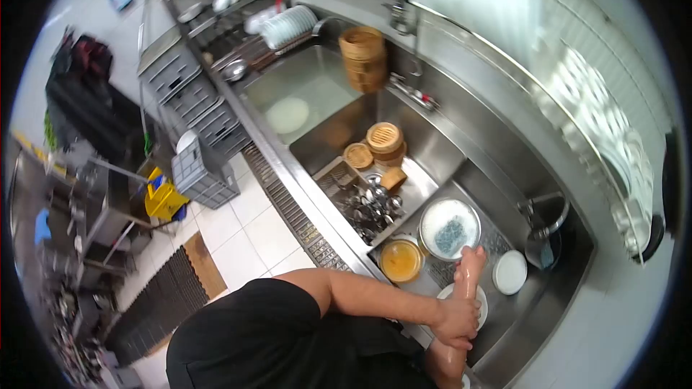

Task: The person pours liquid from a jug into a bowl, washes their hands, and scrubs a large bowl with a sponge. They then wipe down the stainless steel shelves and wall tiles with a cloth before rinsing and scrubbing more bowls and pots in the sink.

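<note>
My left hand is wrapped around my wet right forearm, just below the wrist. Beyond it, my right hand has its fingers curled together by the near rim of a metal bowl of foamy water, with nothing visible in them. A blue-grey scouring pad lies in the foam. Left of the bowl stands a round container of orange liquid. One white plate is partly hidden under my forearm, and a round white dish lies to the right.
The middle basin holds bamboo steamers and a pile of metal utensils. More steamers are stacked at the far basin, which contains cloudy water. A faucet juts in at right. Dish racks hang overhead.
</note>
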Demonstrator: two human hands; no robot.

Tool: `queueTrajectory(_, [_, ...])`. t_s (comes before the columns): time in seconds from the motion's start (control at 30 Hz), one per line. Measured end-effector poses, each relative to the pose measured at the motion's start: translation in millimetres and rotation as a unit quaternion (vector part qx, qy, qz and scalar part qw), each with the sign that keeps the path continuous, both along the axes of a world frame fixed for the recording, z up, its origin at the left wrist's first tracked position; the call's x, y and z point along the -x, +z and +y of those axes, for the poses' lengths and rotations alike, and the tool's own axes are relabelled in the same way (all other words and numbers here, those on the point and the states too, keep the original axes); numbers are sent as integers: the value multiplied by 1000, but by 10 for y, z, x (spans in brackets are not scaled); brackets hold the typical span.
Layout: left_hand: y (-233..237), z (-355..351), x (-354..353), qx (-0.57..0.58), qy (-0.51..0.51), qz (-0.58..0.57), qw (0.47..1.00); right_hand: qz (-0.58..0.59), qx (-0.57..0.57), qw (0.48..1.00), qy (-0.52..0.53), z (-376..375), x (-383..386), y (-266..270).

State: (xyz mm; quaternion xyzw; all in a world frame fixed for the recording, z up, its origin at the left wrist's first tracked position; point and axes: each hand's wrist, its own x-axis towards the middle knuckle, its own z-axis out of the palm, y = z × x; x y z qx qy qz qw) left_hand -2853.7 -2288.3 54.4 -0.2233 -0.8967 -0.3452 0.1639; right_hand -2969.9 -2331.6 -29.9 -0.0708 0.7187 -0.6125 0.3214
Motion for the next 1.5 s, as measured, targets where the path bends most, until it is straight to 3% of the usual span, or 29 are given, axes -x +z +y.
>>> queueTrajectory(0.13, [139,-584,-832,13,36,51,998,-31,11,995,95,-511,-765,350])
queueTrajectory(0.23, [157,-983,-1783,-3,128,156,979,-61,80,983,154,-927,-1487,380])
queueTrajectory(0.3, [184,-1224,-2542,29,205,158,965,-66,60,977,194,-1216,-2074,524])
queueTrajectory(0.37, [43,-1396,-3371,47,302,123,944,-52,26,967,249,-1534,-2538,508])
queueTrajectory(0.43, [-107,-1464,-4269,41,401,51,914,-128,104,944,285,-1823,-2986,260])
queueTrajectory(0.5, [-156,-1454,-5237,-7,515,-5,857,-114,109,930,332,-2115,-3414,120])
queueTrajectory(0.57, [-167,-1274,-6206,-73,634,-19,770,-116,102,920,360,-2279,-4049,269])
queueTrajectory(0.7, [-634,-615,-7605,-144,842,-107,509,-110,82,890,434,-2675,-5111,181])
queueTrajectory(0.83, [-882,228,-8586,-260,916,-113,283,-98,32,840,533,-2986,-6208,216])
queueTrajectory(0.87, [-953,443,-8789,-275,922,-114,246,-145,68,841,517,-2926,-6618,267])
queueTrajectory(0.97, [-1393,1038,-9352,-336,920,-95,178,-139,55,827,542,-3033,-7495,141])
queueTrajectory(1.07, [-1512,1456,-9833,-364,914,-147,105,-129,43,810,571,-3001,-8421,168])
queueTrajectory(1.1, [-1674,1621,-9958,-367,915,-149,79,-96,4,785,612,-3072,-8643,93])
queueTrajectory(1.17, [-2044,2012,-10154,-379,912,-156,27,-128,23,786,604,-3023,-9330,6])
queueTrajectory(1.27, [-2677,2852,-10067,-476,856,-200,-29,-104,-14,760,641,-2935,-10231,-90])
queueTrajectory(1.33, [-3050,3459,-9763,-610,765,-183,-98,-122,-12,740,661,-2848,-10903,-155])
queueTrajectory(1.4, [-2766,3662,-9433,-662,721,-149,-136,-114,-23,717,687,-2711,-11524,-180])
queueTrajectory(1.5, [-2605,3808,-8876,-708,606,30,-362,-128,-23,682,720,-2475,-12487,-216])
